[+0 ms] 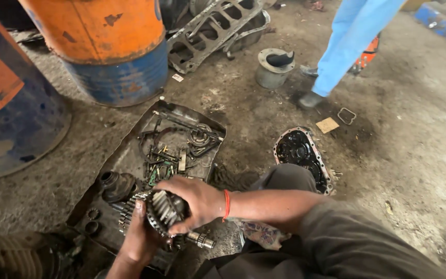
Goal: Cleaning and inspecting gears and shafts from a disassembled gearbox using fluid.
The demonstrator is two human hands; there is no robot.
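Observation:
Both my hands hold a greasy steel gear shaft (162,213) with several toothed gears, low in the view over a metal tray. My left hand (139,237) grips it from underneath. My right hand (194,200), with a red thread at the wrist, wraps over the large gear from above. The shaft's bare end (202,240) sticks out to the right. The dirty metal tray (130,147) beneath holds bolts, small parts, a ring bearing (200,135) and a dark round housing (115,185).
Two orange-and-blue drums (114,46) (6,98) stand at the back left. A metal frame (210,31) and a grey cylinder (273,67) lie beyond the tray. A black gasketed cover (301,153) sits by my knee. Another person's blue-trousered leg (344,41) stands at the upper right.

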